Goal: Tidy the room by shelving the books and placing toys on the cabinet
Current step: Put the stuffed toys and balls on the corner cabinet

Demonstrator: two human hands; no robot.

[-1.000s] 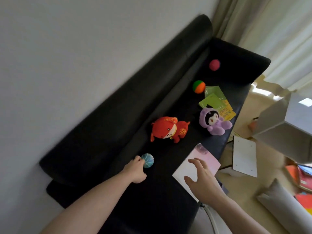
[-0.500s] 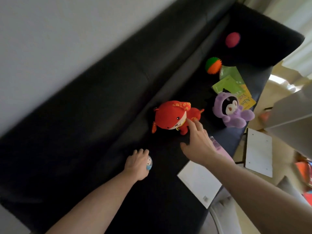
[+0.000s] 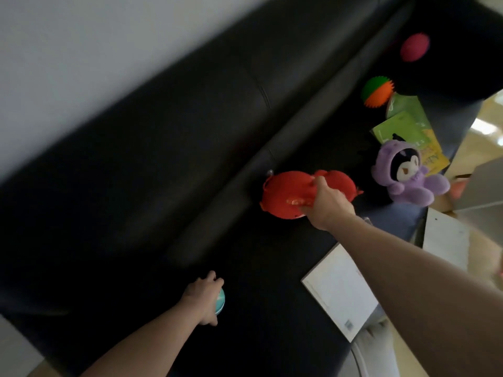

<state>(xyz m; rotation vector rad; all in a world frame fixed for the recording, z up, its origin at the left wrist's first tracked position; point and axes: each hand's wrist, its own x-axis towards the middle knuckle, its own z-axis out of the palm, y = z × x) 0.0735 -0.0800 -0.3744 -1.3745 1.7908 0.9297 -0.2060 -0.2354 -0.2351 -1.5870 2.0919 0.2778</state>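
On the black sofa (image 3: 190, 164) my right hand (image 3: 328, 202) grips the red plush toy (image 3: 285, 194), fingers dug into its middle. My left hand (image 3: 204, 297) is curled round a small teal ball (image 3: 220, 304) on the seat near the front. A purple plush toy (image 3: 408, 175) sits further right. Behind it lie green and yellow books (image 3: 402, 129). A green-and-orange spiky ball (image 3: 378, 91) and a pink ball (image 3: 415, 47) rest near the far armrest. A white book (image 3: 340, 289) lies flat under my right forearm.
A grey-white wall runs behind the sofa. To the right, off the seat edge, stand a white board (image 3: 446, 238) and a grey box-like piece (image 3: 484, 191) on a wooden floor.
My right hand left the white book, reached across the seat and closed on the red plush toy, which now looks squashed. My left hand closed over the teal ball and stays there.
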